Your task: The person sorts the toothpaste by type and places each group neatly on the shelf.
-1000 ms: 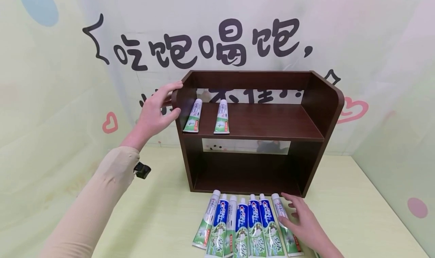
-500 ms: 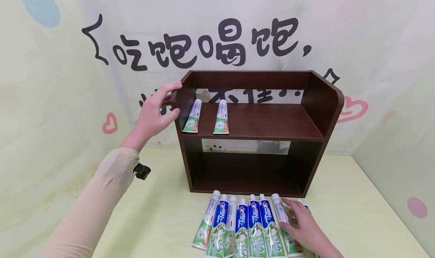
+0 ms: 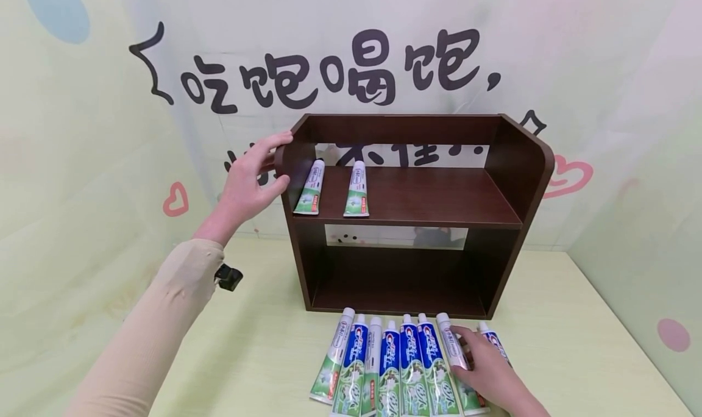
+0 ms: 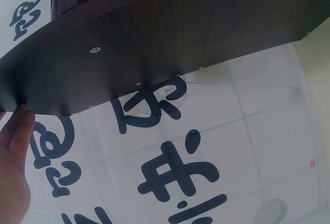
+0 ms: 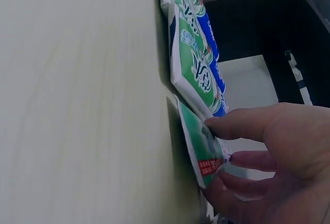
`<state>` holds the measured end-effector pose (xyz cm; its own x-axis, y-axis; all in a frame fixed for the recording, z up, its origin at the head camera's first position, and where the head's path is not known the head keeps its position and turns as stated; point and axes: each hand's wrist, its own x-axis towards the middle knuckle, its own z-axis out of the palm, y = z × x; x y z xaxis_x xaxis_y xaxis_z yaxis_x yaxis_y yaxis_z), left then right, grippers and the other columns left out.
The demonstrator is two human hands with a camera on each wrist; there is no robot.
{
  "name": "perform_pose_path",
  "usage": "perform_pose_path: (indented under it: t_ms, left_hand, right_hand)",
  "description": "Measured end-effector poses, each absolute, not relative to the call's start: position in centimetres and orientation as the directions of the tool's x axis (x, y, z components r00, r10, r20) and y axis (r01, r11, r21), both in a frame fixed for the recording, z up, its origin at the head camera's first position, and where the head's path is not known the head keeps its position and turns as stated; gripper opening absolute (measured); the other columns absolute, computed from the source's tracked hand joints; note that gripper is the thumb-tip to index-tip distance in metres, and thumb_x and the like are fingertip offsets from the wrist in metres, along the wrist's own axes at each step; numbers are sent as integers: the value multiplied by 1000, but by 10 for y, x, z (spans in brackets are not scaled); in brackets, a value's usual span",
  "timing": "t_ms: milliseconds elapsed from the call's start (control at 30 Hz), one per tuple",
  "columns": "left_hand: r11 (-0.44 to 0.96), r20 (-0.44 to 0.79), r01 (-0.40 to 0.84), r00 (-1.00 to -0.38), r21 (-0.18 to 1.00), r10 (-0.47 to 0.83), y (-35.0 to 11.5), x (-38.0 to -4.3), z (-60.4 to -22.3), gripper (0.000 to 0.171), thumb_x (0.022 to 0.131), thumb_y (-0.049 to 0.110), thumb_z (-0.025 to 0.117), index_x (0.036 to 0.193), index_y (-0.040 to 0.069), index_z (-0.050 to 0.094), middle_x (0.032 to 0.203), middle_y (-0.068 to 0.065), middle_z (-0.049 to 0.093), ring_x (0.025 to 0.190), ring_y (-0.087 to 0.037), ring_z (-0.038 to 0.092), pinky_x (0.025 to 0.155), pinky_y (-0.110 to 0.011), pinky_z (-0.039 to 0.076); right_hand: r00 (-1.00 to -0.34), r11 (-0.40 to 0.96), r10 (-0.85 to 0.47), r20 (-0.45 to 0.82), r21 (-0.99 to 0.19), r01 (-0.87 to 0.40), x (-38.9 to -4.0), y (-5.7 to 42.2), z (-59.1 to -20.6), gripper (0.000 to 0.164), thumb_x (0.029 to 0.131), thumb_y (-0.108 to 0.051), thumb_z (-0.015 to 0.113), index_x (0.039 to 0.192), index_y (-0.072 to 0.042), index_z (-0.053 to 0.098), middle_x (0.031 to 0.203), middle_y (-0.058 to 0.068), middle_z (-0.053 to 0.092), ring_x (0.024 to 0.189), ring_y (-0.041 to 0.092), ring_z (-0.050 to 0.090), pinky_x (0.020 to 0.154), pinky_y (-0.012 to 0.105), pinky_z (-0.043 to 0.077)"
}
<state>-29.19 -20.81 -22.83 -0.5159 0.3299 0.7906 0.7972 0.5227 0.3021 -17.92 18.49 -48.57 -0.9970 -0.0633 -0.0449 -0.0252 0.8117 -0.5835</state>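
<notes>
My left hand rests on the left side panel of a dark brown two-tier shelf, fingertips at its upper edge and thumb lower down. My right hand pinches a white-and-green toothpaste tube at the right part of a row on the table. In the right wrist view the thumb lies on one side of this toothpaste tube and the fingers on the other. Two similar tubes, one at the left panel and another to its right, stand leaning back on the upper tier.
Several blue-and-green Crest tubes and white-and-green ones lie side by side in front of the shelf, caps toward it. One more Crest tube lies right of my right hand. A printed curtain surrounds the pale table.
My right hand has moved slightly down and in over the white-and-green toothpaste tube, its fingers closing round it. The Crest tube on the far right has come into view. The left hand stays put.
</notes>
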Motion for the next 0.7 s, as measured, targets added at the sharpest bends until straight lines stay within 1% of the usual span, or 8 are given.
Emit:
perform_pose_path:
  t_ms: [100, 233, 333, 467, 600, 700]
  left_hand:
    - [525, 789, 795, -519, 304, 329, -208, -291, -228, 55, 82, -11, 64, 135, -3, 53, 146, -20, 52, 120, -34, 62, 95, -3, 43]
    - [524, 785, 794, -524, 308, 332, -208, -291, -228, 55, 82, -11, 64, 136, -3, 53, 146, -20, 51, 118, -35, 63, 95, -3, 43]
    - [527, 780, 792, -528, 309, 337, -208, -292, -227, 55, 83, -10, 65, 136, -3, 52, 146, -20, 51, 117, -34, 63, 94, -3, 43]
    - [528, 780, 793, -526, 304, 339, -208, -293, -225, 55, 83, -10, 65, 136, -3, 53, 146, -21, 51, 116, -34, 63, 94, -2, 43]
    - [525, 780, 794, -525, 306, 340, -208, -294, -223, 55, 83, -10, 64, 135, -4, 53, 146, -22, 51, 116, -36, 63, 93, -1, 42]
    - [532, 775, 788, -533, 309, 340, -209, -295, -222, 55, 83, -9, 64, 136, -3, 52, 146, -21, 51, 114, -35, 63, 93, -2, 43]
  right_hand:
    - [-998, 825, -58, -37, -565, -27, -180, 183, -484, 73, 75, -19, 84, 140, -12, 52, 112, 6, 66, 87, 13, 58, 77, 35, 55]
    - [-997, 806, -72, -7, -589, -54, -180, 183, -484, 72, 72, -15, 84, 138, -13, 54, 101, 3, 67, 81, 11, 58, 69, 26, 51]
    - [-996, 790, -88, -1, -610, -70, -181, 183, -480, 72, 71, -12, 84, 136, -8, 54, 93, 2, 68, 77, 10, 59, 64, 22, 49]
    - [-995, 786, -85, -50, -618, -36, -184, 182, -474, 69, 72, -10, 82, 134, -4, 54, 87, 3, 69, 75, 12, 62, 61, 25, 51]
    - [-993, 790, -71, -99, -613, 4, -187, 181, -470, 64, 74, -11, 81, 133, -5, 55, 84, 3, 69, 74, 13, 62, 61, 27, 52]
    - [-991, 799, -75, -107, -601, 4, -188, 180, -468, 62, 75, -12, 81, 132, -6, 55, 84, 3, 68, 74, 13, 62, 61, 27, 52]
